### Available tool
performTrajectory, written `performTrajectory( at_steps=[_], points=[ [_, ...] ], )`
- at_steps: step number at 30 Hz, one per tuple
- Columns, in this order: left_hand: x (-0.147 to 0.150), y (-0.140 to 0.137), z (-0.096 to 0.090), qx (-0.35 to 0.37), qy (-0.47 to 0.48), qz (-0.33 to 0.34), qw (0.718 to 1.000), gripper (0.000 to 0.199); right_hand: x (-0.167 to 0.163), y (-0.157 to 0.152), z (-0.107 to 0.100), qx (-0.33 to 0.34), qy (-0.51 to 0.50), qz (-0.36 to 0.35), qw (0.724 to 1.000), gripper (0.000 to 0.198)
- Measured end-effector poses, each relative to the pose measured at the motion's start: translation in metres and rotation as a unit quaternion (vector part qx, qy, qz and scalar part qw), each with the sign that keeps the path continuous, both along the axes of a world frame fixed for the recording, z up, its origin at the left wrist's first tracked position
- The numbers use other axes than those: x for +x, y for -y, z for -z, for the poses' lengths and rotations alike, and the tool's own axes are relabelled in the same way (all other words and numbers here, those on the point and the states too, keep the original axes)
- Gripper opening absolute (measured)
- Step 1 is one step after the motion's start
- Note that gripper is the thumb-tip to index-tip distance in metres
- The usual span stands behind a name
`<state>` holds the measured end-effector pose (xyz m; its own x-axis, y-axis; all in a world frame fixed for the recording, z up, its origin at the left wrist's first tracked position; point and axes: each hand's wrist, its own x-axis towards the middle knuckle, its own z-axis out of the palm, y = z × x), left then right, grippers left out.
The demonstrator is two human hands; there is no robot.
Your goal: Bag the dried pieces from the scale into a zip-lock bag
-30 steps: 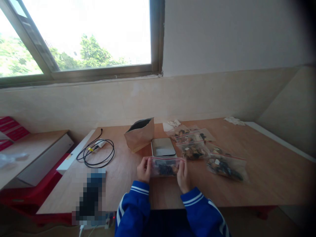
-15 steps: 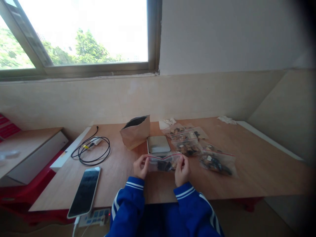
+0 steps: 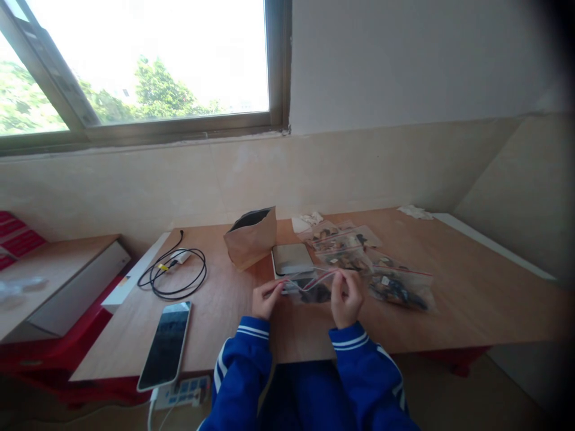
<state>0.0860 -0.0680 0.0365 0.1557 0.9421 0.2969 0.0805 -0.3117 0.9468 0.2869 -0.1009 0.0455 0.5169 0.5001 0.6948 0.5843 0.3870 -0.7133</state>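
Left hand: left hand pinches one end of the red zip strip of a small clear zip bag, fingers closed on it.
Right hand: right hand grips the other end of the same strip, fingers curled shut around it.
Bag in hand: raised just above the near edge of the wooden table, in front of the person; dark pieces sit inside, and the mouth looks parted, though blur makes that uncertain.
Progress: judged from the layout, several filled bags already lie in a loose pile to the right; this one is loaded but its seal seems not yet pressed shut.
Close by: a small scale just behind the bag, an open brown paper pouch to its left.
Farther left: a coiled black cable and a phone lying flat.
Obstructions: nothing between the hands.
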Motion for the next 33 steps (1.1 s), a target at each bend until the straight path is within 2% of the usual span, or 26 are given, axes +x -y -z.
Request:
performTrajectory(
  at_steps=[3, 5, 7, 10, 14, 18, 22, 26, 33],
  points=[
    [0.0, 0.001, -0.002, -0.004, 0.0, 0.004, 1.0, 0.032, -0.001, 0.007, -0.028, -0.005, 0.056, -0.086, 0.995, 0.018],
    [-0.001, 0.001, -0.003, -0.006, 0.021, -0.015, 1.0, 0.033, -0.004, 0.009, -0.033, -0.004, 0.049, -0.11, 0.993, 0.02],
    [-0.001, 0.002, -0.003, -0.005, 0.055, -0.046, 0.997, 0.035, -0.006, 0.006, -0.025, -0.007, 0.005, -0.09, 0.996, 0.023],
    [-0.003, 0.001, -0.001, -0.004, 0.093, -0.104, 0.99, 0.037, -0.006, -0.002, 0.001, -0.031, -0.101, -0.056, 0.993, 0.033],
    [-0.004, -0.003, 0.005, -0.017, 0.142, -0.148, 0.979, 0.04, -0.002, -0.009, 0.03, -0.063, -0.26, -0.017, 0.963, 0.046],
    [-0.003, -0.005, 0.007, -0.047, 0.146, -0.126, 0.98, 0.042, 0.002, -0.007, 0.039, -0.11, -0.257, -0.093, 0.956, 0.045],
    [0.002, -0.003, 0.005, -0.046, 0.103, -0.079, 0.99, 0.045, -0.001, -0.002, 0.041, -0.103, -0.268, -0.092, 0.953, 0.042],
    [0.003, -0.001, 0.007, -0.028, 0.055, -0.031, 0.998, 0.038, -0.004, 0.0, 0.043, -0.102, -0.223, -0.119, 0.962, 0.037],
    [0.0, -0.002, 0.015, -0.032, 0.063, -0.082, 0.994, 0.032, -0.003, 0.0, 0.043, -0.117, -0.201, -0.129, 0.964, 0.039]
  ],
)
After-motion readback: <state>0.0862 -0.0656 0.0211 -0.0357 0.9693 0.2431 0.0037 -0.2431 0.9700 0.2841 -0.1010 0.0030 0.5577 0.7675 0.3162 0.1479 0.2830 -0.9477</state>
